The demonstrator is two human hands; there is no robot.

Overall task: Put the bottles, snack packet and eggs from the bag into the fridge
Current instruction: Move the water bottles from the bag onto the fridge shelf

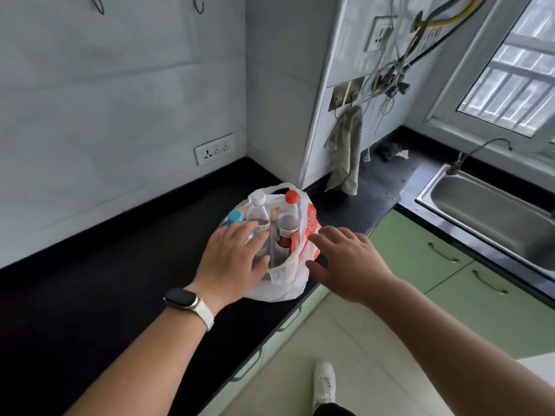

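The white plastic bag [288, 285] stands full on the black tabletop [105, 280]. At its left rim lies the left hand [231, 259], fingers spread and gripping nothing. Upright inside the bag are a blue-capped bottle [235, 217], a white-capped bottle [257, 209] and a red-capped bottle [289, 225]. Just right of the bag hovers the right hand [345, 262], spread and empty. Eggs and snack packet cannot be made out, and no fridge shows. Likely nothing is stowed yet.

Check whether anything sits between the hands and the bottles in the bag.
Nothing visible from above: the bag is open and the white-capped bottle and red-capped bottle stick out. The left hand is at the white-capped one. Only the bag's wall separates the right hand from the red-capped one.
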